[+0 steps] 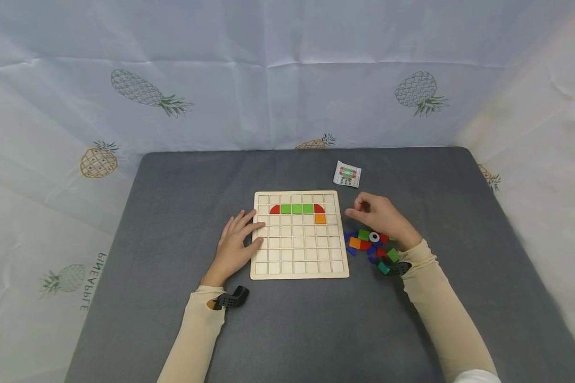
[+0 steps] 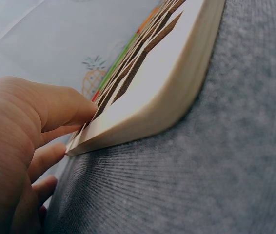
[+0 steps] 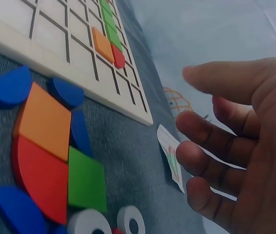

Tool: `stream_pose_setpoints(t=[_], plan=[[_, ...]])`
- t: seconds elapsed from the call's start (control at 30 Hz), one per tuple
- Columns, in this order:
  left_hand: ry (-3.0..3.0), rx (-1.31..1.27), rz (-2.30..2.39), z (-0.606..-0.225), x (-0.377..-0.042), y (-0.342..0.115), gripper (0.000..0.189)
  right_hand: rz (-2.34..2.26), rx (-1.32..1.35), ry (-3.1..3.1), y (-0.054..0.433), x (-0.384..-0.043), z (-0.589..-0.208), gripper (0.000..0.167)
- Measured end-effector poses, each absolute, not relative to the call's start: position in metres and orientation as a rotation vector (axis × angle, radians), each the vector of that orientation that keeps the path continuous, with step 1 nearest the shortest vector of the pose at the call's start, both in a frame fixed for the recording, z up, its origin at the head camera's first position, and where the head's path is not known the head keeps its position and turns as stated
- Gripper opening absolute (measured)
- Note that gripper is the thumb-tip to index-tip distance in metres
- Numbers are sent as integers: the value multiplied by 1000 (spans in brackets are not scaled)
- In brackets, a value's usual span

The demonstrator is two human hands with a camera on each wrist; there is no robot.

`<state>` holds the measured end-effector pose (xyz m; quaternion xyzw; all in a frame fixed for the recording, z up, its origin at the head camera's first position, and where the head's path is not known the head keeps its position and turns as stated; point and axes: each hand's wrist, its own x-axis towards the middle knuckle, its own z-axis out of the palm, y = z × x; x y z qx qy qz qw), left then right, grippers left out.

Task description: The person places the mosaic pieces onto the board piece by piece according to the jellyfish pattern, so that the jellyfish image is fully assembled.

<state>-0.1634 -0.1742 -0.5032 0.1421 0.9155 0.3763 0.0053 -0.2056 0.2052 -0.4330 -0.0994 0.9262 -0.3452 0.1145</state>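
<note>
A pale wooden grid board (image 1: 287, 255) lies flat on the table. In its upper part, three green squares (image 1: 297, 209) form a row between two red rounded corner pieces (image 1: 275, 209). One orange square (image 1: 320, 219) sits just below the right red piece. My left hand (image 1: 230, 250) rests on the board's left edge with spread fingers; the left wrist view shows the thumb touching the rim. To the right of the board, my right hand (image 1: 380, 215) is raised near loose pieces, its fingers loosely bent and thumb apart. Nothing shows between them in the right wrist view.
Loose blue, red, orange and green pieces (image 3: 87, 180) lie right of the board, partly beneath my right forearm. White ring-shaped pieces (image 3: 130, 220) are among them. A small printed pattern card (image 1: 347, 174) lies beyond the board. Pineapple-print cloth (image 1: 287, 101) hangs behind the dark table (image 1: 287, 330).
</note>
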Motion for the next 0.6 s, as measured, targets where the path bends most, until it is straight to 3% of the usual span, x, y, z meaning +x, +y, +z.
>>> stream_pose_setpoints(t=[0.43,0.6], plan=[[2862,434,1185,-501,-163,-173,38,-975,-223,2718,234,-196,-430,36],[2864,435,1184,-501,-163,-173,37,-929,-241,2733,242,-194,-431,32]])
